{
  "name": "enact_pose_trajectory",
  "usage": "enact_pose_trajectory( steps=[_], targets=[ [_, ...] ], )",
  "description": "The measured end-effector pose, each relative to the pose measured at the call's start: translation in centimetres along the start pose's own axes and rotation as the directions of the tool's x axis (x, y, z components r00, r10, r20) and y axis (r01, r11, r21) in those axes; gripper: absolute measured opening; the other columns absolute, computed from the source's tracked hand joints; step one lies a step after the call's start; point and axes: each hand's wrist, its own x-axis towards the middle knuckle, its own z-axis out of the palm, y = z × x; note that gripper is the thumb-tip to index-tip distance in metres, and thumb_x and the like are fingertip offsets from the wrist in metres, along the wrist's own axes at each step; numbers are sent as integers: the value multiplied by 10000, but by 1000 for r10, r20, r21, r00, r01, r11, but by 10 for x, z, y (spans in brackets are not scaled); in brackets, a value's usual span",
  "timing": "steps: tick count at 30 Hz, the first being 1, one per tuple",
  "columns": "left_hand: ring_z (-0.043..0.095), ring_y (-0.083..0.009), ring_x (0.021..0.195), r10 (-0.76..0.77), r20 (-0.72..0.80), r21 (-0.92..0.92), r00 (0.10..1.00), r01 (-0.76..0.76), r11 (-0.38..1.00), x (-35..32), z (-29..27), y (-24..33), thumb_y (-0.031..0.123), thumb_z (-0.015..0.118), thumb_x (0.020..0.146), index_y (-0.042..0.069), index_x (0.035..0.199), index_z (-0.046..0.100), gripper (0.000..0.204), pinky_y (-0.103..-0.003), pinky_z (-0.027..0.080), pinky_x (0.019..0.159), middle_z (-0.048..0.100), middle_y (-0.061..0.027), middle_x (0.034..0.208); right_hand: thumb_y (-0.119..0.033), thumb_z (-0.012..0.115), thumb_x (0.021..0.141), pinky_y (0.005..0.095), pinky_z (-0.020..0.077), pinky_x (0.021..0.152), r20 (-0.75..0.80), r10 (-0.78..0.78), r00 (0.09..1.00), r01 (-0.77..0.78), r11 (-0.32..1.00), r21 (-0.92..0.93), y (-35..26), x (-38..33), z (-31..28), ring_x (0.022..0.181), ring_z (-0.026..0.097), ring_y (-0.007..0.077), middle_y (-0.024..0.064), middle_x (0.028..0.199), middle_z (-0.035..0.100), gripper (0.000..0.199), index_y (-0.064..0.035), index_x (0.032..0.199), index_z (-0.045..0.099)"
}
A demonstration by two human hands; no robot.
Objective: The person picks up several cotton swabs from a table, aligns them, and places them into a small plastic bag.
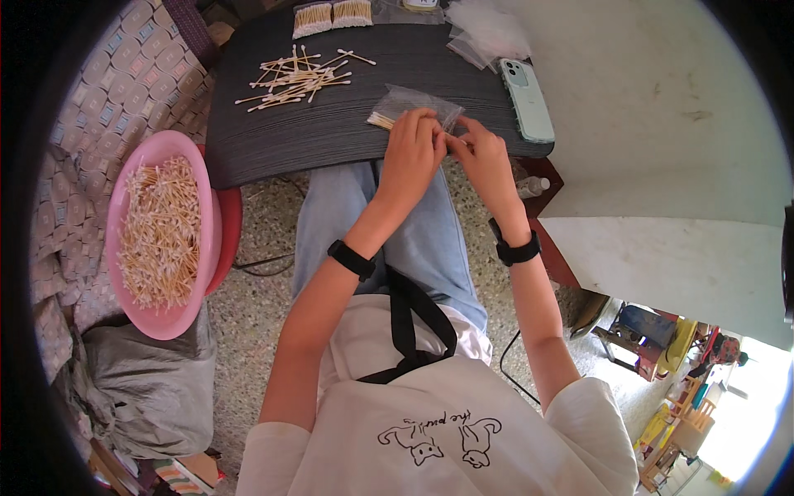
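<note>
A small clear plastic bag [442, 102] lies near the front edge of the black table, with several cotton swabs [380, 121] showing at its left end. My left hand [415, 147] rests over the bag, its fingers bent and closed on the plastic. At the bag's right end, my right hand [485, 157] pinches its edge between thumb and fingers, close to the left fingertips. Exactly what lies between the right fingertips is partly hidden. Beyond my left hand, a loose pile of cotton swabs [302, 81] is scattered on the table.
Packed cotton swab bundles [332, 16] stand at the far edge of the black table [273, 149]. Empty clear bags [492, 31] lie far right, near a pale green phone [529, 103]. Left of my legs, a pink basin [212, 248] holds many swabs. A clear bottle [533, 187] sits below the table's right corner.
</note>
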Motion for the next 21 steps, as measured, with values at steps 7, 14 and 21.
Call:
enact_pose_trajectory(
  steps=[7, 14, 21],
  targets=[
    [515, -353, 1126, 27, 80, -5, 996, -27, 1000, -5, -5, 2, 30, 550, 864, 0, 972, 458, 145, -474, 334, 1081, 530, -177, 1158, -38, 583, 788, 346, 501, 558, 159, 29, 987, -43, 995, 86, 14, 30, 7, 640, 671, 300, 199, 690, 645, 326, 107, 1065, 490],
    [453, -380, 1237, -31, 64, -38, 997, 34, 999, -11, -3, -4, 47, 508, 905, -6, 1030, 436, 153, -463, 313, 1101, 517, -215, 1260, 22, 568, 768, 392, 515, 581, 213, 74, 974, -79, 997, 15, 1, 40, 13, 688, 663, 373, 251, 678, 616, 420, 70, 1148, 394],
    [447, -397, 1235, -51, 103, -10, 993, 52, 999, -12, -3, -7, 68, 488, 916, -30, 1073, 452, 189, -439, 339, 1087, 519, -229, 1264, -23, 624, 764, 439, 506, 599, 88, -8, 996, 30, 969, -244, -10, 23, 13, 715, 639, 421, 246, 701, 614, 313, 25, 1001, 425]
  ],
)
